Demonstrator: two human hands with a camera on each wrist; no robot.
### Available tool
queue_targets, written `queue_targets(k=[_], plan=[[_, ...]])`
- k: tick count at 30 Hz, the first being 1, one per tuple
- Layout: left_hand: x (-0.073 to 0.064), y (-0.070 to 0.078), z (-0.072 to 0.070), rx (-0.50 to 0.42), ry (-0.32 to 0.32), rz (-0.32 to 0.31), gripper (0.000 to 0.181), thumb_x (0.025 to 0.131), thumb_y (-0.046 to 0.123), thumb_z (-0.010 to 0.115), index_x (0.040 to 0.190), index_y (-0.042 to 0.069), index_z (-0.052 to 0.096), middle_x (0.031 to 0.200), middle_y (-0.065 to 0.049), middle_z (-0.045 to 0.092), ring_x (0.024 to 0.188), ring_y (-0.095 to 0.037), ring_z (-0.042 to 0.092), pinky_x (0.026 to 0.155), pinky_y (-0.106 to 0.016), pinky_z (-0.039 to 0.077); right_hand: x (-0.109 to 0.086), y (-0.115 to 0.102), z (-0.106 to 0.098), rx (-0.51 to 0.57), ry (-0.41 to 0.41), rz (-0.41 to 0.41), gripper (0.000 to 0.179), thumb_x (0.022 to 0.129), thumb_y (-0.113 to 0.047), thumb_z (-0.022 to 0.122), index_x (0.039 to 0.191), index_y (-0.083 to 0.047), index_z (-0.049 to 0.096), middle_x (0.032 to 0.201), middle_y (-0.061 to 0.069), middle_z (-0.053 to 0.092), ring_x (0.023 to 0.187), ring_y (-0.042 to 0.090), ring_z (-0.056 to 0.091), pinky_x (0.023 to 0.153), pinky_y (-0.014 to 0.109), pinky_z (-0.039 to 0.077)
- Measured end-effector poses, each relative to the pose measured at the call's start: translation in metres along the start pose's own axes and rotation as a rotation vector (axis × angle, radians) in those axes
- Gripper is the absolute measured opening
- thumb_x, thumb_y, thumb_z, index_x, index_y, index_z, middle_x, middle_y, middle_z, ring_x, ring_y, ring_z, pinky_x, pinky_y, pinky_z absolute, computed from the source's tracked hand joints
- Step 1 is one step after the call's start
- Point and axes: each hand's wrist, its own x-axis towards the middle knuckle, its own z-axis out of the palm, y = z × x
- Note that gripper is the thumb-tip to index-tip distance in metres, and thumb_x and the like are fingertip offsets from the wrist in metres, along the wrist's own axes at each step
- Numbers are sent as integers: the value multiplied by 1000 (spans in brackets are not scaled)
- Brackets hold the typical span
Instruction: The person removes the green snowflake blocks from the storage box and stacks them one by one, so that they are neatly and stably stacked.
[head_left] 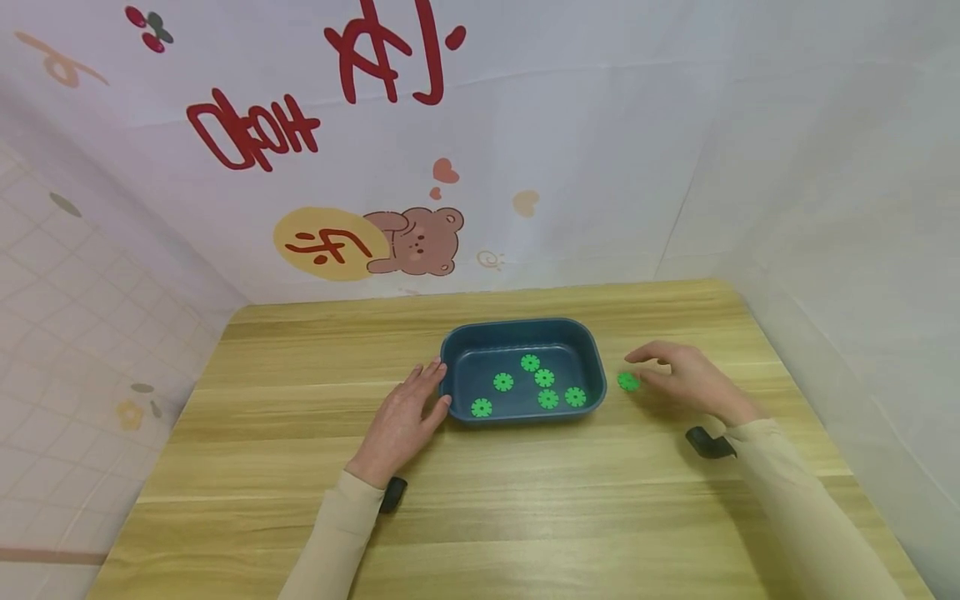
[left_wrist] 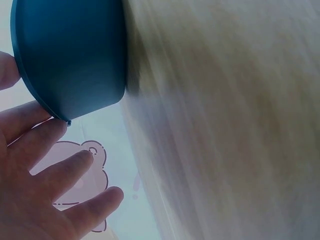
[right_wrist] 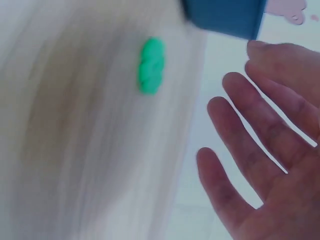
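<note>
On a wood-grain tabletop point(head_left: 525, 517), near its far edge, sits a dark blue rectangular tray point(head_left: 480, 358) with rounded corners, holding six small green discs point(head_left: 544, 377) with notched edges, most of them toward its right half. One more green piece, the loose disc point(head_left: 627, 381), lies on the wood just beyond the tray's right end. At the tray's left end, the left hand point(head_left: 399, 421) touches the rim with thumb and fingertips, its fingers spread apart. Over the loose disc's right side hovers the right hand point(head_left: 686, 379), thumb and fingers apart and gripping nothing; the right wrist view shows a gap between the fingers and the blurred green shape. Both arms wear cream sleeves point(head_left: 333, 533). Behind stands a white wall covering point(head_left: 600, 125) printed with a brown bear point(head_left: 433, 242), hearts and red lettering
</note>
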Motion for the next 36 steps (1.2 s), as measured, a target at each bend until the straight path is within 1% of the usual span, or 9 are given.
queue_targets(k=[4,9,13,18,22,26,32,36], plan=[[0,0,0,-8,1,-1,54,100,40,50,147,14,43,152,-1,36,139,-30,34,109,-49,32,0,-18,-3,-33,66,-68,22,92,-20,69,113,-15,70,113,-4,68,107,22,61,89,45,48],[0,1,0,-12,-2,-3,54,100,40,50,147,14,43,153,0,36,139,-29,33,110,-48,31,2,-42,-2,-47,142,-126,19,90,-20,71,109,-19,71,110,-9,68,104,16,62,86,40,50],[0,1,0,-15,-1,1,54,100,40,51,147,14,44,152,0,37,139,-30,33,110,-48,32,5,-59,-1,-49,180,-182,21,87,-17,75,108,-18,72,108,-12,68,99,12,63,81,37,52],[-1,1,-1,-19,-3,1,54,100,39,50,147,13,44,152,-1,36,139,-30,33,110,-49,32,11,-76,2,-36,199,-262,22,85,-15,76,107,-19,72,106,-14,67,99,8,62,84,28,50],[-1,1,-1,-16,-3,2,54,100,40,50,147,14,43,153,0,36,139,-29,33,110,-49,32,16,-89,5,-8,204,-307,24,85,-14,76,108,-20,72,106,-13,67,100,9,62,86,24,47],[-1,1,-1,-15,-4,0,54,100,40,50,147,14,43,153,0,36,140,-29,32,109,-49,32,21,-102,9,13,193,-346,25,85,-12,76,108,-21,71,106,-11,68,100,11,62,87,26,47],[0,2,-1,-13,-5,-2,54,101,40,50,147,13,43,153,0,36,139,-29,33,109,-49,32,29,-119,16,43,148,-374,25,87,-15,74,110,-23,70,108,-13,66,101,9,61,85,30,50],[0,1,-1,-14,-2,0,54,101,40,50,147,13,43,153,0,36,139,-29,33,109,-49,32,36,-126,25,70,101,-402,24,88,-16,73,111,-23,70,108,-12,65,101,8,60,81,30,51]])
